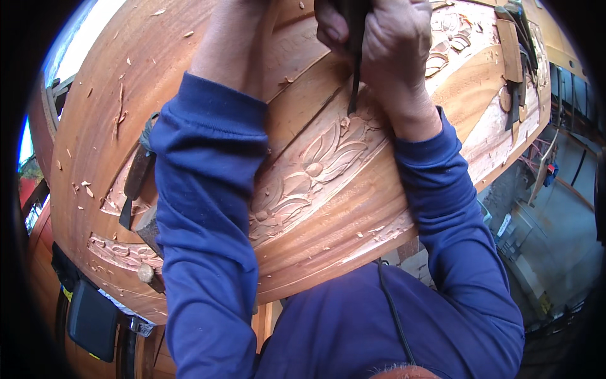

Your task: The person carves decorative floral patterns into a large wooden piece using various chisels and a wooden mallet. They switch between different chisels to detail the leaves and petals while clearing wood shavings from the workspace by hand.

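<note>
My right hand (398,54) is closed around a dark carving chisel (356,72). The chisel's blade points down toward me, its tip touching the carved floral band (314,168) on a large brown wooden panel (328,237). Raised petals and a round flower centre stand out along this band, and a small curl of wood lies by the tip. Of my left arm, the bare wrist (237,38) shows at the upper edge. That hand's fingers are cut off or hidden, so its grip cannot be made out.
Left of my left sleeve lie another chisel (137,174) and a partly covered wooden block (149,228). Several carving tools (516,63) rest at the panel's upper right. Shavings are scattered over the wood. A black padded object (92,321) sits below the panel's left edge.
</note>
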Demonstrator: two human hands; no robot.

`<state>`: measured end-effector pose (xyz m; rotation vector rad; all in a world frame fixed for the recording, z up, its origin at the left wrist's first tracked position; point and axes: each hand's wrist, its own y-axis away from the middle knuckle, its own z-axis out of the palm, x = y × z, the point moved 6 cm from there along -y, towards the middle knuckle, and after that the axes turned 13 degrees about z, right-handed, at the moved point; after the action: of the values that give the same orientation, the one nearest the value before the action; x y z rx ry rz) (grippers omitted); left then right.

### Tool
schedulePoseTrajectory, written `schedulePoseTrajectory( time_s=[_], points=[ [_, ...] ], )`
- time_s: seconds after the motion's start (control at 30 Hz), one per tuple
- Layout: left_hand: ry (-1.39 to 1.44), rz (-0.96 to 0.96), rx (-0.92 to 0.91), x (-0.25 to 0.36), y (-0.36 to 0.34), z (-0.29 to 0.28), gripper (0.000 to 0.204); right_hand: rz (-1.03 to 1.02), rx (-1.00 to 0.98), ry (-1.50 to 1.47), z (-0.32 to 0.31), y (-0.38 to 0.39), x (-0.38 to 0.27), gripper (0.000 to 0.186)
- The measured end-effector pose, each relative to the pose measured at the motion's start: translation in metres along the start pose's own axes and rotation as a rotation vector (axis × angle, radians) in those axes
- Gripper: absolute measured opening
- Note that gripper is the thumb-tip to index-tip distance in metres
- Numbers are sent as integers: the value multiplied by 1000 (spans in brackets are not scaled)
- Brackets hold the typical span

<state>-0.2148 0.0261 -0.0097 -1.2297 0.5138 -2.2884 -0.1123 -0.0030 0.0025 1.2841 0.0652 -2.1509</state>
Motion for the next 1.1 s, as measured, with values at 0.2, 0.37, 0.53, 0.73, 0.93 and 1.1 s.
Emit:
schedulePoseTrajectory(
  time_s=[0.2, 0.37, 0.53, 0.73, 0.93, 1.1],
  points=[
    [-4, 19, 5, 1, -5, 4, 43, -126, -83, -4, -10, -10, 4, 17],
    [4, 29, 14, -2, -10, 3, 45, -123, -71, 90, -10, -6, 5, 16],
    [53, 60, 17, -14, -27, 4, 47, -366, 72, 290, -40, 27, -14, 24],
    [-58, 122, 136, -11, -38, -7, 48, -366, 168, 147, -64, 86, -45, 47],
    [-125, 90, 277, -15, -37, -27, 52, -159, 232, -89, -27, 39, -34, 58],
    [-125, -2, 307, -18, -40, -19, 51, -309, 117, -107, -37, 38, -36, 67]
  ],
)
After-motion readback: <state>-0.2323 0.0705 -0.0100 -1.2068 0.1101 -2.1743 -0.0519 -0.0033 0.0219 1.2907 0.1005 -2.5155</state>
